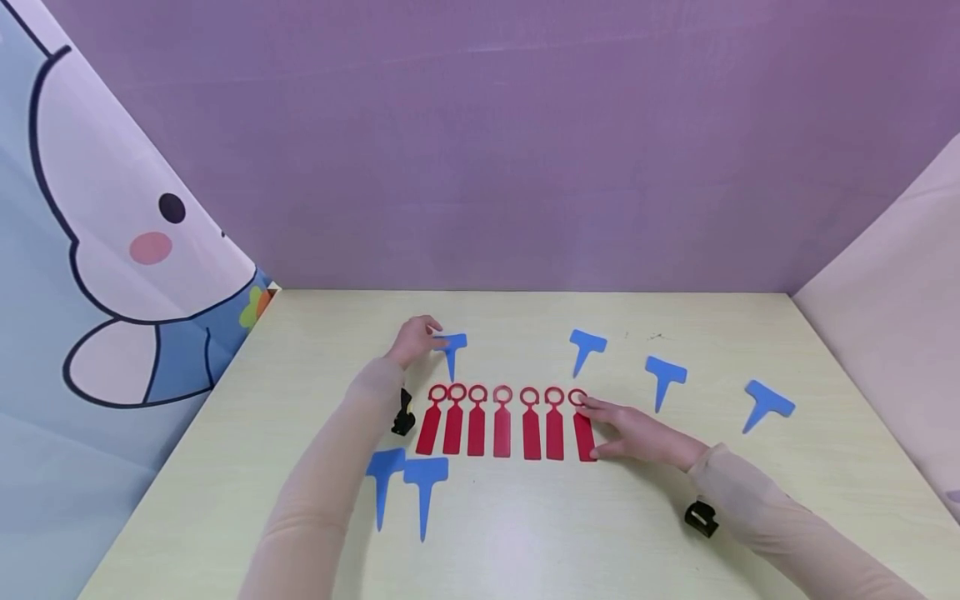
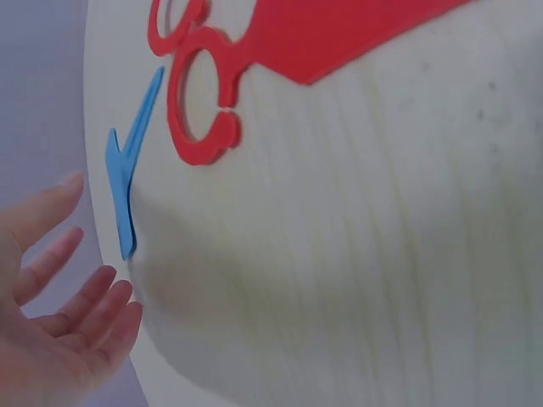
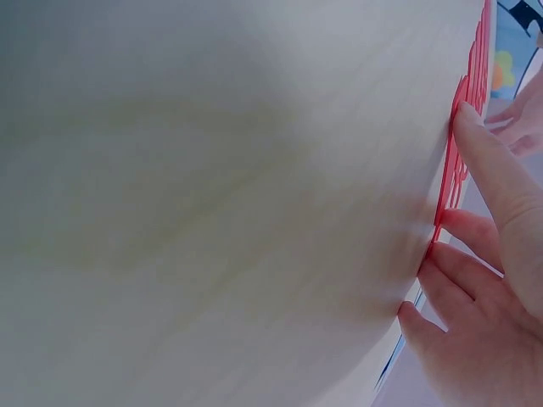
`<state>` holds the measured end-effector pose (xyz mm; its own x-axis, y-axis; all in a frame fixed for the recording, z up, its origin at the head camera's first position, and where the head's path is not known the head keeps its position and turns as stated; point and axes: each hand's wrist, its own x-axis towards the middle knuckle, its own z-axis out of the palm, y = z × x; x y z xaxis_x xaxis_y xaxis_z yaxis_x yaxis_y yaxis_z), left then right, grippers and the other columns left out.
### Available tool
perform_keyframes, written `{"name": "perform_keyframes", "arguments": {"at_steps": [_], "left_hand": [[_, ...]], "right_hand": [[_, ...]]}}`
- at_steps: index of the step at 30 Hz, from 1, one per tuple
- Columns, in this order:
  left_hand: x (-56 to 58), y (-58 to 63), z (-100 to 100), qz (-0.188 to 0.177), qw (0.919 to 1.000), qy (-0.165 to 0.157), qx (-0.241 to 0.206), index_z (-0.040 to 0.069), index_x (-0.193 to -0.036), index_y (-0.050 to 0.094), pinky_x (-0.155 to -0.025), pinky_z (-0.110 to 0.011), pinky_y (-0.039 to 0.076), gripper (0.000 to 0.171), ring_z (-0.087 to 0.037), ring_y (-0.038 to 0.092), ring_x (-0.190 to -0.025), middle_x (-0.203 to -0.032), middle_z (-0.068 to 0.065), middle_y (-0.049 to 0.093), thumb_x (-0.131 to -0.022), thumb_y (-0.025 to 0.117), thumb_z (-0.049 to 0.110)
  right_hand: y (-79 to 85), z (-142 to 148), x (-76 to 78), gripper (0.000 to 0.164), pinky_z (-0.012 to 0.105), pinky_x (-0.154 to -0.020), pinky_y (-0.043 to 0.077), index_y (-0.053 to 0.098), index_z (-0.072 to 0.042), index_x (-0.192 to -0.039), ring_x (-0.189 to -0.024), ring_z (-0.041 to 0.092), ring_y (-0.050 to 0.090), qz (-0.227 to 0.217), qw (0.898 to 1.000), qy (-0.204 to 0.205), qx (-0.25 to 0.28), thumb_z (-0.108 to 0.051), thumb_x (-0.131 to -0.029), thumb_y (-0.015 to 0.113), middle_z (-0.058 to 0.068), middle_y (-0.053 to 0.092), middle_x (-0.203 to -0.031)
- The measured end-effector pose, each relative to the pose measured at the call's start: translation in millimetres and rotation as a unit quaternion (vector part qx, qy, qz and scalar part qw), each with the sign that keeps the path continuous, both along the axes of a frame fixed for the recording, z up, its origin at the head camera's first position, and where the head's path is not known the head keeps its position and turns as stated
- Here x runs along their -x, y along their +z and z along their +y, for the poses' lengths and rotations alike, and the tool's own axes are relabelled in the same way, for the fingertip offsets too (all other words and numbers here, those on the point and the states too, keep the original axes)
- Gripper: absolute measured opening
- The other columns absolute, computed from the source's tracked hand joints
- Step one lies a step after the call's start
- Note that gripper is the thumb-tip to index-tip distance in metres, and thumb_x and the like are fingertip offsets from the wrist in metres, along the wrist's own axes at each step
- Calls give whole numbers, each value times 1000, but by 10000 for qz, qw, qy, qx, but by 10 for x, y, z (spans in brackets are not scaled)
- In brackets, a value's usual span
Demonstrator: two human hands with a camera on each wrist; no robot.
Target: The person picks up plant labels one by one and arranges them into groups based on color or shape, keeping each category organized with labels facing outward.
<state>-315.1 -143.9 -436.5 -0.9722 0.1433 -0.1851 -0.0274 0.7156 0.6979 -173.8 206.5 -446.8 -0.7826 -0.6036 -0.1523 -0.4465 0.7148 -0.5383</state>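
In the head view, several red tags with ring tops stand in a row across the table. My right hand (image 1: 637, 433) rests on the rightmost red tag (image 1: 584, 439), fingertips by its ring and thumb at its lower corner. The fingers reach out fairly straight along that tag's edge in the right wrist view. My left hand (image 1: 415, 340) hovers beside a blue T-shaped plant label (image 1: 452, 354) behind the row's left end. Its fingers are spread and loosely bent, with nothing between them, close to the blue label (image 2: 125, 182) in the left wrist view.
Two more blue labels, one at left (image 1: 381, 467) and another beside it (image 1: 425, 477), lie in front of the row. Others lie to the right: a near one (image 1: 587, 343), a middle one (image 1: 664, 372) and a far one (image 1: 769, 400). A purple wall (image 1: 510, 167) borders the table's back.
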Motion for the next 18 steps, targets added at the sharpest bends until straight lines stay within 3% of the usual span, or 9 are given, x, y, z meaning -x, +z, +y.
{"name": "perform_keyframes", "arguments": {"at_steps": [6, 18], "left_hand": [[24, -32, 22, 4, 9998, -185, -25, -1, -114, 54, -86, -40, 44, 38, -31, 48, -105, -116, -20, 50, -81, 64, 14], [48, -38, 7, 22, 9978, -581, 327, -2, -117, 52, -93, -41, 39, 43, -33, 44, -111, -118, -22, 47, -78, 67, 11]], "right_hand": [[-15, 6, 3, 67, 40, -92, 40, 41, 0, -130, -125, 38, 30, 63, 10000, 48, 31, -21, -74, 71, 18, 33, -138], [-13, 6, -3, 68, 39, -91, 41, 41, 0, -130, -124, 38, 31, 149, 9999, 61, 55, -21, -73, 72, 18, 34, -137]]}}
